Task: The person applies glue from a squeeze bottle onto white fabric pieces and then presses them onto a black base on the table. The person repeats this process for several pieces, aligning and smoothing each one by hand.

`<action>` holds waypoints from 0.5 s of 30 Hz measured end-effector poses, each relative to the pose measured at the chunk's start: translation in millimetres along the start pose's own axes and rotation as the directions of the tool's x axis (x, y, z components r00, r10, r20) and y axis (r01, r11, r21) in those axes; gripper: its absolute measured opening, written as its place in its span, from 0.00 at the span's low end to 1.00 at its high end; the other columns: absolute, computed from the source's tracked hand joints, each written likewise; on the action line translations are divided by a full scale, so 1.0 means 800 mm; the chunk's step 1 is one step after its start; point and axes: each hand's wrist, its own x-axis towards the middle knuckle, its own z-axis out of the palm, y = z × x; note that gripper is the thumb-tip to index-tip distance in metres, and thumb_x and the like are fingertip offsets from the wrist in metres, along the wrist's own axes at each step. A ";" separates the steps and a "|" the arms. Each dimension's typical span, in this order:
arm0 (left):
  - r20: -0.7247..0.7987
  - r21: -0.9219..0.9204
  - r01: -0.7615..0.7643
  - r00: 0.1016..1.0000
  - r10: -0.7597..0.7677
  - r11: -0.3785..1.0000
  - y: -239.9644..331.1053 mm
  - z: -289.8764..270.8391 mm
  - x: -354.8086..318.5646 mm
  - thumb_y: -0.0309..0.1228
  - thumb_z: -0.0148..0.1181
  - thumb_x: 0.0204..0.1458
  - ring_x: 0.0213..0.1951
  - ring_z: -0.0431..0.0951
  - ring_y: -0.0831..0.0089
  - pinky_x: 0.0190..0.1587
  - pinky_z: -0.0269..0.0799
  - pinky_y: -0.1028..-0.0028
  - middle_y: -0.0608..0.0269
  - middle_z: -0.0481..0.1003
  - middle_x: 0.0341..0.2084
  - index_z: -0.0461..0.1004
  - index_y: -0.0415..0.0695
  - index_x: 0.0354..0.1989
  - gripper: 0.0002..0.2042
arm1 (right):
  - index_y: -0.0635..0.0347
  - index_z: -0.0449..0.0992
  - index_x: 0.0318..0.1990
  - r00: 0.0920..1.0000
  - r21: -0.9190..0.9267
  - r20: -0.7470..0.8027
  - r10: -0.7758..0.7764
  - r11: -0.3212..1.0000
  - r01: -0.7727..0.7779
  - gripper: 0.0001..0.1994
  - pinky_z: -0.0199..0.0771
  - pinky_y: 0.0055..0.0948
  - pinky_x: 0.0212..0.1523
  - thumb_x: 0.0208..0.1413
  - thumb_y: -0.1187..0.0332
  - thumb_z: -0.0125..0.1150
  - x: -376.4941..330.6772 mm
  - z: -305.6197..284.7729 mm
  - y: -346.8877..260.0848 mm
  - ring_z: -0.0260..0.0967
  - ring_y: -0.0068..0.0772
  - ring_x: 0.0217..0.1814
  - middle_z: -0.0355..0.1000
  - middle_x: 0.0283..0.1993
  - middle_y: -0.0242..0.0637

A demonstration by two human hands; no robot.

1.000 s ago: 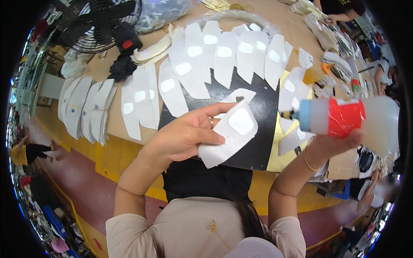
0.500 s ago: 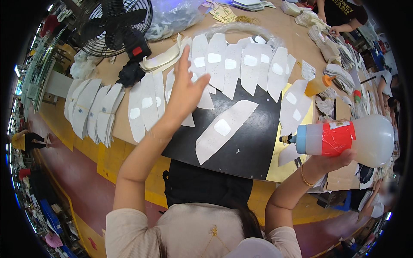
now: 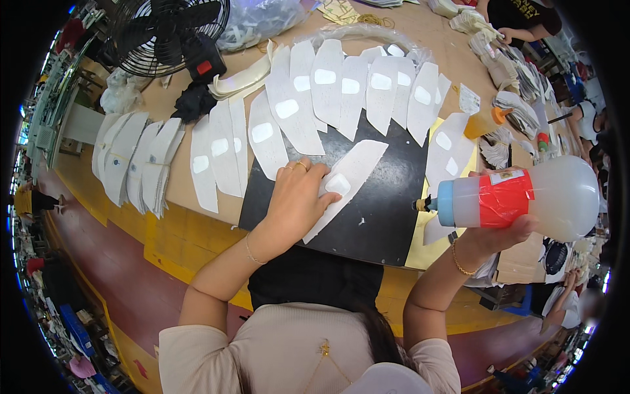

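Note:
A white, perforated cut piece (image 3: 357, 161) with a glossy white patch lies slantwise on the black board (image 3: 367, 243). Over its left edge, my left hand (image 3: 292, 200) has its fingers curled and the thumb on the piece beside the patch; the grip underneath is partly hidden. My right hand (image 3: 495, 240) is closed round a milky, translucent squeeze bottle (image 3: 564, 197) with red tape and a blue collar. The bottle lies sideways in the hand, its dark nozzle pointing left above the yellow sheet (image 3: 420, 253). Similar patched pieces (image 3: 325, 98) fan out, overlapping, along the board's far side.
Bundled stacks of white pieces (image 3: 125, 157) stand at the table's left. Behind them are a black fan (image 3: 167, 33), a dark cloth (image 3: 195, 103) and clear plastic bags (image 3: 262, 23). An orange-capped bottle (image 3: 484, 125) stands right. Another person's arm (image 3: 525, 33) reaches in at far right.
My left hand has come down and nearer from the row of pieces onto the piece on the board. Another patched piece now shows in the row. The bottle has shifted slightly left.

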 end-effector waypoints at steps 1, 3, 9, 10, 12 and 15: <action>-0.027 0.026 -0.028 0.999 0.029 0.999 0.001 -0.001 0.000 0.34 0.68 0.42 0.38 0.69 0.57 0.45 0.65 0.64 0.56 0.69 0.31 0.73 0.38 0.42 0.20 | 0.66 0.62 0.54 1.000 -0.004 0.009 -0.002 1.000 0.002 0.42 0.82 0.45 0.36 0.45 0.36 0.58 -0.001 0.001 0.000 0.75 0.45 0.36 0.70 0.43 0.45; -0.083 0.004 -0.046 0.995 0.047 0.999 0.004 0.002 -0.005 0.32 0.68 0.41 0.38 0.68 0.56 0.45 0.64 0.63 0.56 0.69 0.31 0.73 0.38 0.41 0.19 | 0.66 0.62 0.54 0.997 -0.004 0.079 0.016 1.000 -0.016 0.42 0.82 0.46 0.37 0.44 0.36 0.59 -0.001 0.002 0.001 0.75 0.46 0.38 0.70 0.44 0.46; 0.113 -0.409 0.119 0.990 -0.080 0.905 0.007 -0.007 0.002 0.27 0.66 0.46 0.36 0.75 0.69 0.41 0.70 0.72 0.59 0.75 0.32 0.72 0.37 0.45 0.16 | 0.66 0.61 0.54 0.997 -0.020 0.081 -0.008 1.000 0.010 0.41 0.81 0.49 0.39 0.45 0.38 0.62 -0.006 0.008 0.025 0.75 0.46 0.42 0.70 0.44 0.46; 0.288 -0.559 0.287 0.947 -0.142 0.778 0.007 -0.011 0.005 0.26 0.65 0.48 0.36 0.76 0.72 0.40 0.71 0.74 0.59 0.76 0.33 0.72 0.37 0.45 0.16 | 0.66 0.61 0.54 0.998 -0.050 0.062 -0.030 0.998 0.033 0.40 0.81 0.49 0.39 0.45 0.39 0.62 -0.007 0.010 0.030 0.75 0.45 0.43 0.69 0.43 0.45; 0.364 -0.736 0.360 0.924 -0.113 0.574 0.006 -0.012 0.010 0.25 0.64 0.49 0.36 0.77 0.76 0.40 0.72 0.77 0.59 0.77 0.35 0.71 0.35 0.46 0.16 | 0.66 0.66 0.48 0.971 -0.301 0.186 -0.151 0.932 0.203 0.37 0.77 0.41 0.42 0.44 0.39 0.65 -0.004 0.006 0.031 0.73 0.39 0.41 0.70 0.43 0.42; 0.474 -0.834 0.464 0.880 -0.043 0.300 0.007 -0.019 0.010 0.23 0.62 0.50 0.38 0.78 0.77 0.42 0.73 0.78 0.58 0.78 0.38 0.70 0.33 0.48 0.17 | 0.64 0.75 0.36 0.971 -0.324 0.202 -0.128 0.927 0.190 0.31 0.72 0.33 0.44 0.41 0.41 0.69 -0.009 0.034 0.020 0.72 0.33 0.39 0.74 0.38 0.35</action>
